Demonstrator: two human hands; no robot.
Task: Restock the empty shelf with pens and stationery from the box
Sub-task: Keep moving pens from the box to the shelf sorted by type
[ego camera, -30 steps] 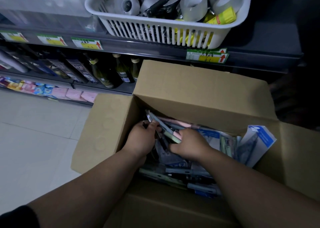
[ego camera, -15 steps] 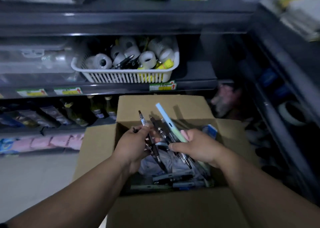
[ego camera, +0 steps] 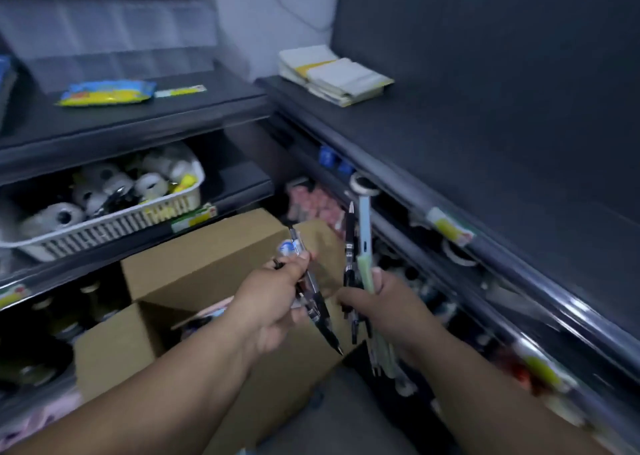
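The left hand (ego camera: 272, 304) is gripping black pens (ego camera: 323, 323), tips pointing down, while the right hand (ego camera: 389, 307) is clasping a bunch of pens (ego camera: 349, 247), a pale green one (ego camera: 365, 236) standing upright. Both hands are hovering, slightly apart, over the open cardboard box (ego camera: 207, 257) beside the dark shelf (ego camera: 467, 132).

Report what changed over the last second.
Both hands rose out of the box, up and rightward: the left hand grips dark pens, the right hand a bundle with a pale pen. Box and basket of tape rolls stayed put.
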